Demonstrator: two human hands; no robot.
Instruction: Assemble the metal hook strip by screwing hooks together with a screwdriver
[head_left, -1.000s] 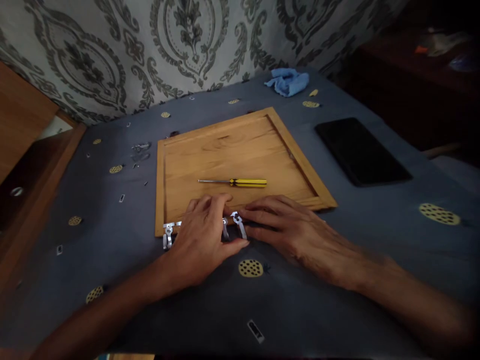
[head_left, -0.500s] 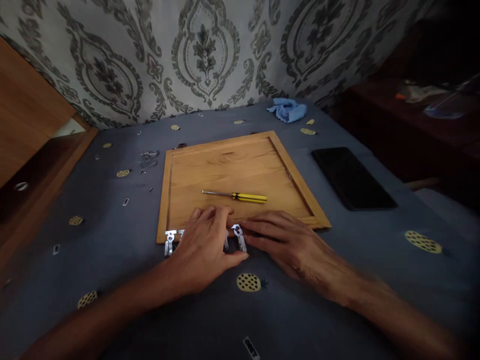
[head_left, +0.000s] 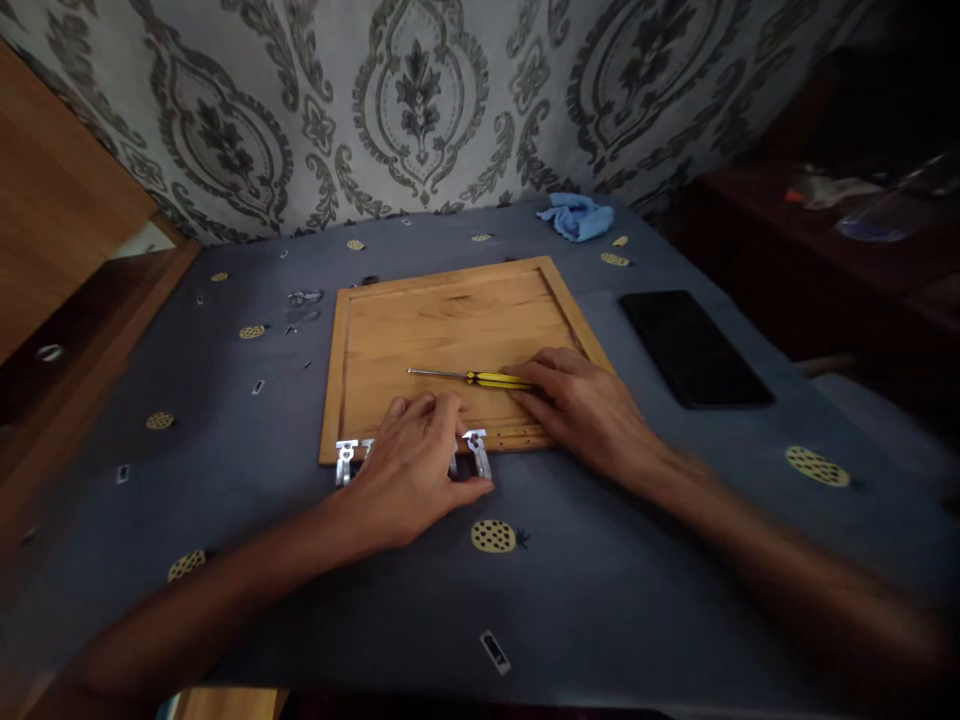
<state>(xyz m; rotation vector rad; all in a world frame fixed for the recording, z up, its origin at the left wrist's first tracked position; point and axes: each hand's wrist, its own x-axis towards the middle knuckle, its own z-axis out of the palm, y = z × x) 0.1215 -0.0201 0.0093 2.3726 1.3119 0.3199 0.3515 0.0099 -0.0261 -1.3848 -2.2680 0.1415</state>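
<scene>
A framed wooden panel point(head_left: 450, 325) lies flat on the blue cloth. Along its front edge is a shiny metal hook rail point(head_left: 477, 452), its hook-like arms hanging past the wood. My left hand point(head_left: 412, 455) covers the rail's middle, fingers curled over it and thumb along the near side. On the panel rests a screwdriver point(head_left: 487, 379) with a yellow and black handle, its shaft pointing left. My right hand point(head_left: 581, 400) closes its thumb and fingers around the handle's right end, which they hide. Small dark holes show in the front frame strip, right of the rail.
A black phone or tablet point(head_left: 694, 348) lies right of the panel. Behind it is a crumpled blue cloth point(head_left: 577, 217). Small metal parts point(head_left: 304, 298) lie to the left. A patterned curtain point(head_left: 420, 100) hangs at the back, and wooden furniture point(head_left: 67, 180) stands at left.
My right hand has left the rail's right end and moved up and right to the screwdriver handle. My left hand stays on the rail. The view has shifted slightly.
</scene>
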